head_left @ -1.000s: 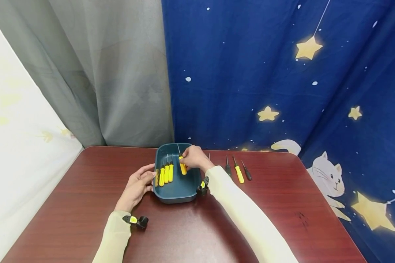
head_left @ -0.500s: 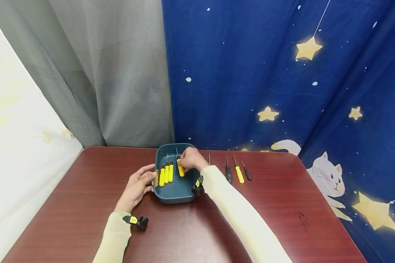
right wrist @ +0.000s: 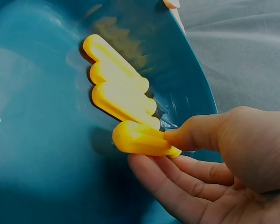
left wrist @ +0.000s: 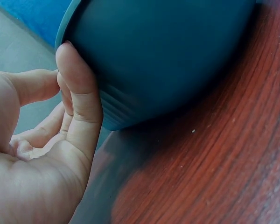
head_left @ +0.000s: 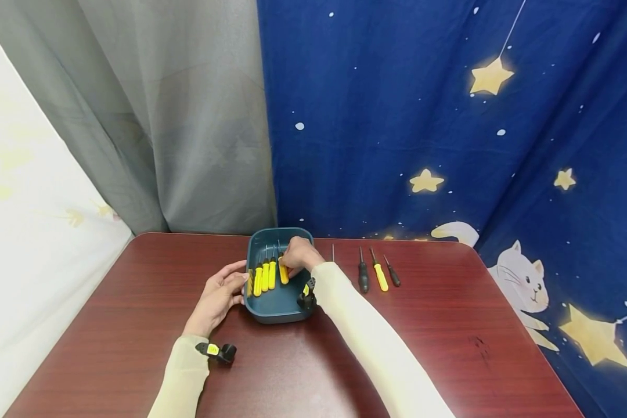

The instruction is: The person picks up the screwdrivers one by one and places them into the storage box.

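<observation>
A dark teal plastic box [head_left: 279, 317] stands at the table's back, left of centre. My left hand [head_left: 216, 299] holds its left side; in the left wrist view the thumb [left wrist: 79, 86] lies against the box wall [left wrist: 163, 51] just below the rim. Inside, my right hand [head_left: 300, 255] pinches the yellow handle of a screwdriver [right wrist: 140, 139] between thumb and fingers. The shaft points to the box's far end. Close to its left, three more yellow-handled screwdrivers [head_left: 265, 277] lie side by side on the box floor, shafts the same way.
Right of the box on the reddish-brown table [head_left: 423, 348] lie a black-handled screwdriver [head_left: 363, 276], a yellow-handled one [head_left: 380, 277] and a smaller black one [head_left: 393, 276]. Another shaft [head_left: 332, 252] shows behind my right sleeve, its handle hidden. Curtains [head_left: 371, 116] hang behind the table.
My right hand has carried its screwdriver left and lower inside the box, nearer the row of three. The left hand has stayed in place on the box.
</observation>
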{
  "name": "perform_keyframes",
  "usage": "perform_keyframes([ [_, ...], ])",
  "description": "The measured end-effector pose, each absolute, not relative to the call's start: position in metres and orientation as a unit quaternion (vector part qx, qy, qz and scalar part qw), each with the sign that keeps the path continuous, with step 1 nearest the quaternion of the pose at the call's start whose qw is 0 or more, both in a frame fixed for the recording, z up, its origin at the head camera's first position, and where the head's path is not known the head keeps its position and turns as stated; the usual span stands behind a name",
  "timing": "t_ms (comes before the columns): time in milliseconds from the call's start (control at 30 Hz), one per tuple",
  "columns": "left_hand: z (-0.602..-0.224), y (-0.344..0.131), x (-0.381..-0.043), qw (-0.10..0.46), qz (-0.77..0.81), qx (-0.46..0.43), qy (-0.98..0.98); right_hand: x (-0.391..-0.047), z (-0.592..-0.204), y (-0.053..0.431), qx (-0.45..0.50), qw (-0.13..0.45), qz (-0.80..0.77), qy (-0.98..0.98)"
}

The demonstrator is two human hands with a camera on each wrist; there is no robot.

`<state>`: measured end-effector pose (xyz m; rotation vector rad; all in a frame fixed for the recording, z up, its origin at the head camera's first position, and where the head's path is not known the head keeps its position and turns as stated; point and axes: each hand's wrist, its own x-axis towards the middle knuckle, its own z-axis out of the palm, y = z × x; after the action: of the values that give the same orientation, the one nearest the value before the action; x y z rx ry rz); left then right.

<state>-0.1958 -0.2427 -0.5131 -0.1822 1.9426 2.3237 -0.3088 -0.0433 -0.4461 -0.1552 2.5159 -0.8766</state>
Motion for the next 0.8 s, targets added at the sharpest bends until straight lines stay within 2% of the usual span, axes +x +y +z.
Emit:
perform_keyframes([
  [433,-0.5119,-0.2421,-0.1958,0.055,0.768,-0.057,0.636,-0.3087,-0.4518,-0.0462,-0.043,0.264,-0.327,0.907],
  [800,-0.5126,-0.2415,-0.1961,0.054,0.766,-0.057,0.638,-0.3035,-0.4529,-0.0474,-0.039,0.267,-0.346,0.899],
])
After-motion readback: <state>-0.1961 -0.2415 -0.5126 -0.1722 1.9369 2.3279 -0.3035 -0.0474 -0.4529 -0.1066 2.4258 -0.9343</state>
